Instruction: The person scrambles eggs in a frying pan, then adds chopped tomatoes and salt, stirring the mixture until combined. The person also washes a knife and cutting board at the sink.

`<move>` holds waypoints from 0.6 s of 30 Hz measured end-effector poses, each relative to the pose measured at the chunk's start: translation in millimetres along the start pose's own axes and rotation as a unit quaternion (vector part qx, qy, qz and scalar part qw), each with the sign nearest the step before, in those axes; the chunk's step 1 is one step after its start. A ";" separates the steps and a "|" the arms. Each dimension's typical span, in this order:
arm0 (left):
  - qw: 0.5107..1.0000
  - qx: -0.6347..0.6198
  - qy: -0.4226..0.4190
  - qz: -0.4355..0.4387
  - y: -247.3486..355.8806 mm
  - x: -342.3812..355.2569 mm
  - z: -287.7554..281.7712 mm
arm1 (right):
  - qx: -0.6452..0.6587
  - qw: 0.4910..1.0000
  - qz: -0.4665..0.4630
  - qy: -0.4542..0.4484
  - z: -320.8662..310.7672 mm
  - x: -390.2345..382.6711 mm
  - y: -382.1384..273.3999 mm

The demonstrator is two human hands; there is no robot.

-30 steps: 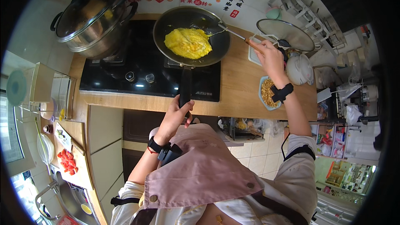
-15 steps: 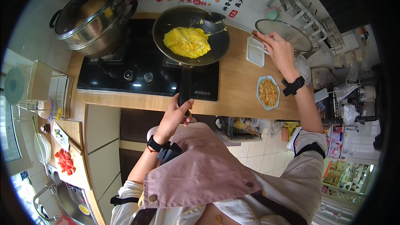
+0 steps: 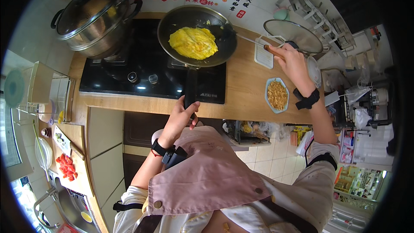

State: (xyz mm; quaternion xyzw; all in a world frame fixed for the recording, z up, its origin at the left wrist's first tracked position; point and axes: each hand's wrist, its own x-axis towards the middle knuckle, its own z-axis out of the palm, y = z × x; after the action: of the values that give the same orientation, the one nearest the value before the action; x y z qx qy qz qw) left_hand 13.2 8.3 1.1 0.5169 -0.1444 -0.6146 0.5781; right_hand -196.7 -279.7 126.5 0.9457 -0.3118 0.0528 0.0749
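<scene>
Watching remotely on the head camera. Light wood counter (image 3: 243, 84), its edges bowed by my lens, with a black glass hob (image 3: 146, 56) set in it. On the hob's right side I have a dark frying pan (image 3: 224, 39); a folded yellow egg (image 3: 193, 43) lies in it, left of centre. Left hand (image 3: 180, 115): fingers wrapped round the pan handle (image 3: 191, 86). Right hand (image 3: 295, 62): fingers curled on the wooden grip of a utensil (image 3: 274, 52), metal shaft running to the pan's right rim; I cannot make out its head.

Hob's left: lidded steel pot (image 3: 90, 32). Counter right of the pan: white tray (image 3: 264, 56), pale blue dish (image 3: 276, 111) of chopped tan bits, glass lid (image 3: 295, 36) behind. Far left, cutting board (image 3: 77, 131) with red pieces (image 3: 67, 168) and a knife (image 3: 77, 151), sink (image 3: 71, 207) just beside. White wall panel (image 3: 172, 6) behind, red and black print. Pale floor tiles (image 3: 276, 164) below.
</scene>
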 end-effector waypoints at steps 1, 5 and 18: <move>1.000 0.001 -0.002 0.002 -0.2 0.1 -0.1 | 0.024 1.000 -0.014 0.015 1.4 -1.7 -2.5; 1.000 -0.006 0.000 0.004 -1.3 0.6 -0.3 | 0.036 0.998 0.009 0.056 8.7 -6.3 -10.3; 1.000 0.011 0.018 0.009 -1.0 -1.5 2.3 | 0.091 0.995 0.003 0.025 34.0 -5.3 -22.5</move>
State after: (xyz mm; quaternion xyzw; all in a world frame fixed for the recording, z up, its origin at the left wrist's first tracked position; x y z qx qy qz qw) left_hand 10.5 8.9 2.0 0.5328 -0.1456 -0.5987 0.5801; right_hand -185.7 -264.7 89.8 0.9461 -0.3063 0.1053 -0.0040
